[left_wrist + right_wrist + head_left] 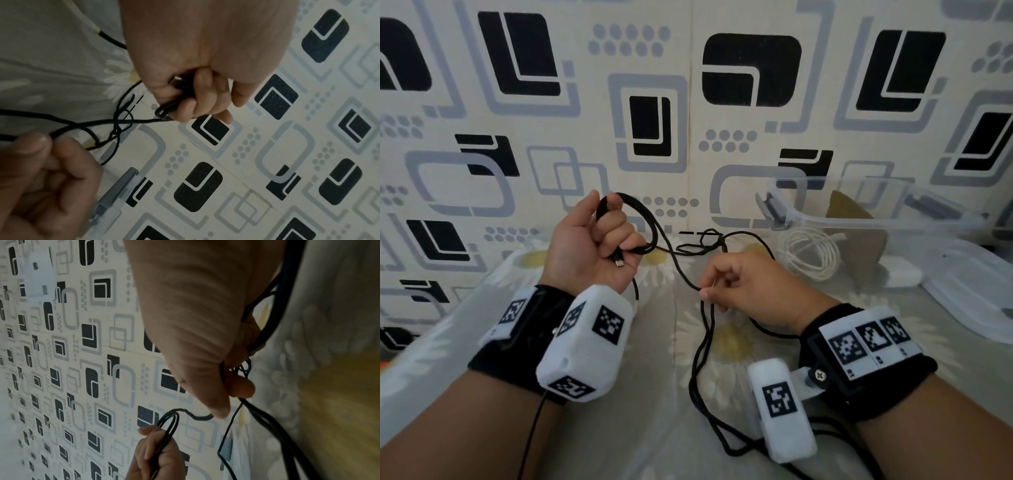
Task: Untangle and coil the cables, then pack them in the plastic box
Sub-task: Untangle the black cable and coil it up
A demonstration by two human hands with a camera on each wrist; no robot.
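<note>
Partway through, by the look of it. Already coiled and lying inside the clear plastic box (887, 219) at far right: a white cable (812, 254). Box lid (976, 291) off, resting beside it on the daisy-print bed sheet (647, 394).

Coiling under way on the black cable (709, 342). Left hand (594, 243) raised, fingers curled round a few gathered loops, the metal plug end (619, 262) poking out below the palm. Right hand (743, 287) lower and nearer, thumb and forefinger pinching the running strand, other fingers loosely curled.

Left to do, judging from this: most of the black cable's length. A small knotty tangle (710, 240) lying on the sheet at the far side between the hands, plus long slack trailing near, down the bed and under the right wrist. Then coil into the box, lid on.

Black cable: thin, matte, possibly braided, limp and prone to kinking; loops in the left hand uneven in size.
</note>
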